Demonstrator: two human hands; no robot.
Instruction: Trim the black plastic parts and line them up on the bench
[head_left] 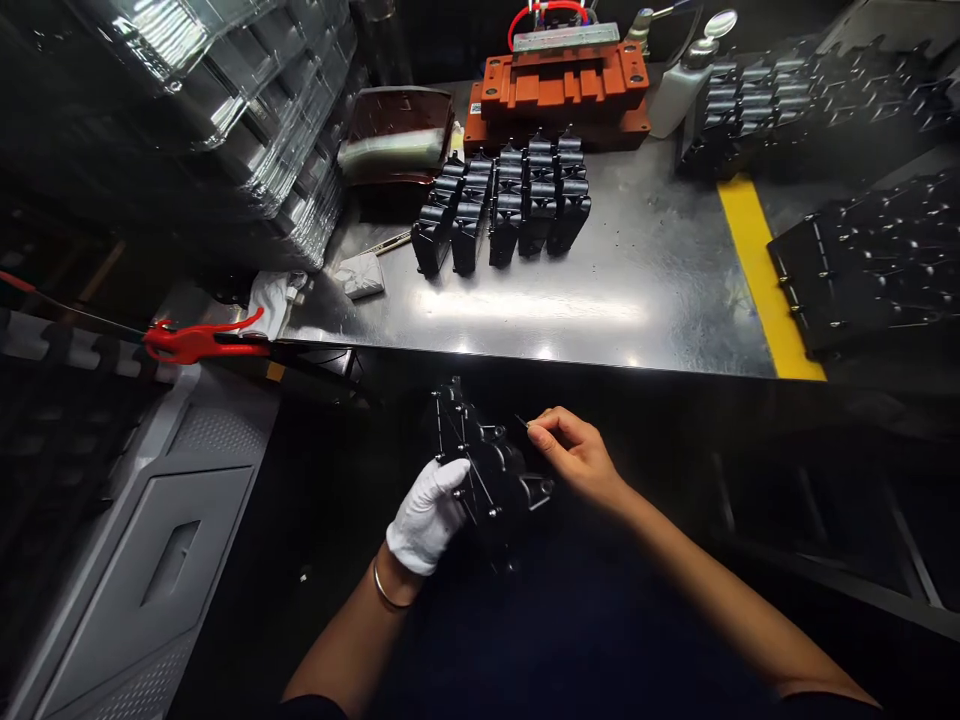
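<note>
Steel tabletop (637, 290) lay ahead; off its near edge, we found the gloved left hand (426, 515) clasping the black part (480, 445), visible fingers together, presumably steadying it, while the right hand (583, 455) pinched a thin dark piece (521, 421)

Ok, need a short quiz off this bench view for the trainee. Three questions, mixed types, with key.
1. True or false: the left hand, in a white glove, holds the black assembly.
2. Fill in the number: ____ black units stand in a row on the metal bench.
3. The right hand, pinching a small thin piece, is:
A) flat on the bench
B) pressed against the black units
C) on the person's side of the bench, above no part of it

Key: 1 true; 2 five; 3 C.
</note>
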